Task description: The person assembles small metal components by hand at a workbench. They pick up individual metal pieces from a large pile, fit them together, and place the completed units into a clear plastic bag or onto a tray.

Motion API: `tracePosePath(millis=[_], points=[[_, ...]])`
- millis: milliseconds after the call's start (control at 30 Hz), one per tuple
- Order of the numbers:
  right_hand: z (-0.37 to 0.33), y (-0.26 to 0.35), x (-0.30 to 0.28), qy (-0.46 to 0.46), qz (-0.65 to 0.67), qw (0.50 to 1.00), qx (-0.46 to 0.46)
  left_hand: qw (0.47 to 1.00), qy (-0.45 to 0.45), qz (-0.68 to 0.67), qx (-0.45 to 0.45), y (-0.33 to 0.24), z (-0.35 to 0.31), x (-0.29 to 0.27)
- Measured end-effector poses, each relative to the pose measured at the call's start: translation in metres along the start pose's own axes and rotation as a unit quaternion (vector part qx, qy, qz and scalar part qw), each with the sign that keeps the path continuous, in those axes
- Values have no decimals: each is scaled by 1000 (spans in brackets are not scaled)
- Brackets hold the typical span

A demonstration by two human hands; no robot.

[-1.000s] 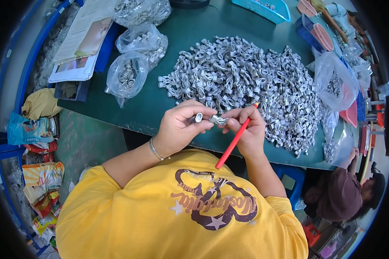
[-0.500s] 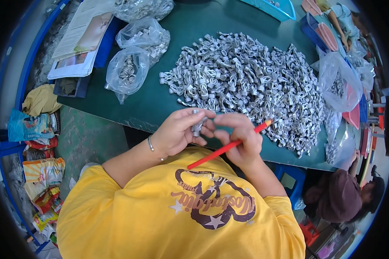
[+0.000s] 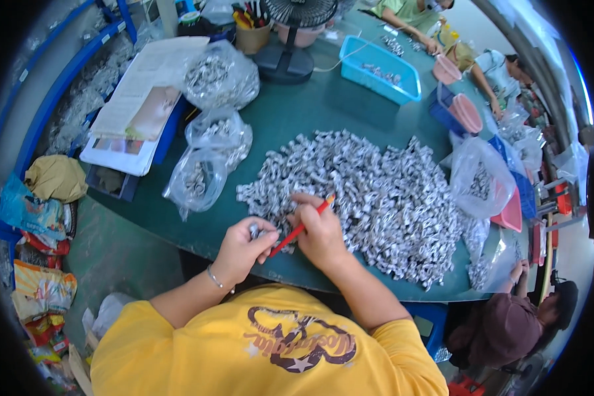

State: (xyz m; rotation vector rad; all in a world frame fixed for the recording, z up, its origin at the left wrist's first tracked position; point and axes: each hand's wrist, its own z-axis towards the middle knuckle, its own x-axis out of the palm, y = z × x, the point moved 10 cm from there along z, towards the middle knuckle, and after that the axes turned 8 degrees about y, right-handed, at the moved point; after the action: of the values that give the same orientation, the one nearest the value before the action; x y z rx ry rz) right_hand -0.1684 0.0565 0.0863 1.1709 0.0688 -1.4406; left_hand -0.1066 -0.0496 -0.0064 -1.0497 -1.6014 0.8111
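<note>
My left hand (image 3: pixel 243 245) is closed with a small silvery metal fitting (image 3: pixel 254 231) pinched between thumb and fingers, just off the table's near edge. My right hand (image 3: pixel 320 236) grips a slim red pencil (image 3: pixel 299 229) with a pale tip, held slantwise with the tip pointing away from me. The fingers of that hand reach to the near left edge of a large pile of metal fittings (image 3: pixel 376 198), looped pieces with ribbed ends. Whether those fingertips touch a fitting, I cannot tell.
Clear bags of metal parts (image 3: pixel 221 76) stand left on the green table (image 3: pixel 297 109), by papers on a blue box (image 3: pixel 138 109). A black fan (image 3: pixel 287 59) and a turquoise basin (image 3: pixel 379 69) are at the back. Co-workers sit along the far right, one in dark clothing (image 3: pixel 501 323) nearby.
My right hand has moved away from the left hand and forward to the pile, pencil still in it. My left hand has shifted left. The view has tilted up, showing more of the table's far side.
</note>
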Motion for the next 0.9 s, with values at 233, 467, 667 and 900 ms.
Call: tracePosePath(millis=[233,467,667,900], points=[[-9,28,-6,80,22,993,-84,998,33,-56,7,3,9,11],[-30,-16,-22,18,180,978,104,988,47,-138,-49,5,6,19],[-51,-36,6,-14,504,817,279,990,80,-109,-34,-2,0,23],[-62,-29,-10,-75,409,898,145,995,79,6,56,-22,-5,30]])
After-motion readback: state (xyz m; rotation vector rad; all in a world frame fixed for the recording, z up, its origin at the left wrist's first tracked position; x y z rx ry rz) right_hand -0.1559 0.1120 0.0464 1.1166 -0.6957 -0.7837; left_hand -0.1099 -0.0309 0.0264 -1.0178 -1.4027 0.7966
